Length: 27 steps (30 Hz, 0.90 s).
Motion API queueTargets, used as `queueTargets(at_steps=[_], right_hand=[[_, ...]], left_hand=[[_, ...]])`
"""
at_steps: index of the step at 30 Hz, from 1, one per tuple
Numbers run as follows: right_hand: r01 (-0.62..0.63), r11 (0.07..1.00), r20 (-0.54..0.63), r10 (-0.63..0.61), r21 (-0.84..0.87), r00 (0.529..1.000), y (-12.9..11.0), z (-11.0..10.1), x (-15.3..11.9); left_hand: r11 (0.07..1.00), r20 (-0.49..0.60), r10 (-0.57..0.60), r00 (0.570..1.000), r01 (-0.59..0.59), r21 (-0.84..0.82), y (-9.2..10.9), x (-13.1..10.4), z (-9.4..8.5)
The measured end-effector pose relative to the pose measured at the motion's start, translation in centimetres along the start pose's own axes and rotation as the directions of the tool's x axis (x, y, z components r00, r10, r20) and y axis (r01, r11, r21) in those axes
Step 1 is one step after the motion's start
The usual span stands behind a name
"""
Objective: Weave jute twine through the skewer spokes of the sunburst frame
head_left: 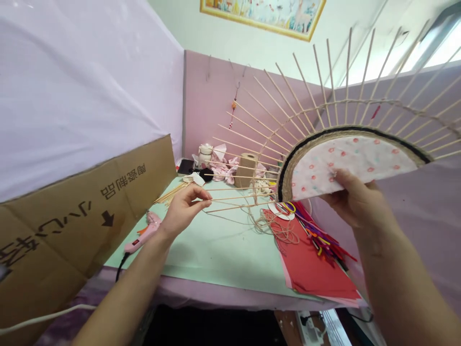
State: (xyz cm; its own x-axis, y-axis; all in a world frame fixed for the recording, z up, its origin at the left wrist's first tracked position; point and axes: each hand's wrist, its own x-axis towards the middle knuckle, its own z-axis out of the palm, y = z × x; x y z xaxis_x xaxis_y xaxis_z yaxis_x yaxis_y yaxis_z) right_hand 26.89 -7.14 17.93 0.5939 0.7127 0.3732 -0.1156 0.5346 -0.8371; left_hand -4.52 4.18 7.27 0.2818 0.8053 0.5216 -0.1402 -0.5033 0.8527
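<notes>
My right hand [360,199] grips the flat lower part of a half-round fan [345,161], its thumb on the white cloth with red flower prints. Thin wooden sticks [320,79] spread outward from the fan's black-and-tan cord border. A ring of twine [360,102] weaves across the sticks partway out. My left hand [187,206] is closed in a pinch at the tips of the lowest sticks on the left, with a thin strand of twine [228,219] running from the fingers. That strand leads toward a loose tangle of twine [277,230] on the table.
Red sheets [317,264] and colourful pipe cleaners [320,235] lie at right. A pink glue gun [139,241] rests by the cardboard panel [90,206] at left. Loose sticks [173,194], a twine spool [246,170] and a white jar [205,154] sit at the back.
</notes>
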Motion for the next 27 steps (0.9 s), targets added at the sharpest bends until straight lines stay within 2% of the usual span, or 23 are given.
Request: queueTargets(at_steps=[2, 4, 7, 9, 11, 13, 16, 18, 20, 23, 27], right_hand=[[-0.027, 1.000, -0.011, 0.027, 0.002, 1.000, 0.0, -0.2, 0.2], [-0.061, 0.998, -0.030, 0.061, 0.004, 0.998, 0.3, -0.1, 0.3], [-0.118, 0.993, -0.044, 0.119, 0.024, 0.992, 1.2, 0.3, 0.1], [-0.154, 0.987, -0.051, 0.157, 0.051, 0.986, 1.9, 0.6, -0.1], [-0.194, 0.978, -0.063, 0.199, 0.078, 0.978, 2.6, 0.7, -0.1], [-0.244, 0.964, -0.071, 0.252, 0.102, 0.965, 3.4, 0.6, 0.0], [-0.316, 0.938, -0.054, 0.326, 0.144, 0.944, 4.6, -0.2, 0.2], [-0.365, 0.914, -0.023, 0.374, 0.177, 0.927, 5.5, -0.6, 0.2], [-0.413, 0.884, 0.013, 0.421, 0.217, 0.907, 6.3, -0.6, -0.1], [-0.463, 0.844, 0.067, 0.464, 0.271, 0.884, 7.4, 0.3, -1.2], [-0.531, 0.793, 0.105, 0.526, 0.298, 0.844, 9.0, 2.5, -3.1]], left_hand=[[0.994, -0.074, 0.084, 0.994, -0.089, -0.062, -0.5, -0.8, -0.1], [0.977, -0.175, 0.172, 0.969, -0.190, -0.094, -1.0, -1.4, 0.1], [0.945, -0.363, 0.260, 0.895, -0.312, -0.093, -1.7, -2.2, 0.8], [0.933, -0.471, 0.252, 0.845, -0.342, -0.114, -2.0, -2.5, 1.4], [0.922, -0.522, 0.179, 0.834, -0.327, -0.206, -2.2, -2.6, 1.7], [0.890, -0.483, 0.039, 0.875, -0.251, -0.382, -2.3, -2.5, 1.6], [0.766, -0.308, -0.176, 0.935, -0.066, -0.639, -2.4, -2.2, 0.8], [0.689, -0.221, -0.247, 0.943, 0.011, -0.724, -2.6, -2.1, 0.4], [0.647, -0.181, -0.273, 0.945, 0.041, -0.761, -2.7, -2.0, 0.8], [0.639, -0.137, -0.297, 0.945, 0.090, -0.764, -2.9, -2.0, 2.8], [0.650, -0.091, -0.339, 0.936, 0.163, -0.742, -2.8, -1.4, 7.3]])
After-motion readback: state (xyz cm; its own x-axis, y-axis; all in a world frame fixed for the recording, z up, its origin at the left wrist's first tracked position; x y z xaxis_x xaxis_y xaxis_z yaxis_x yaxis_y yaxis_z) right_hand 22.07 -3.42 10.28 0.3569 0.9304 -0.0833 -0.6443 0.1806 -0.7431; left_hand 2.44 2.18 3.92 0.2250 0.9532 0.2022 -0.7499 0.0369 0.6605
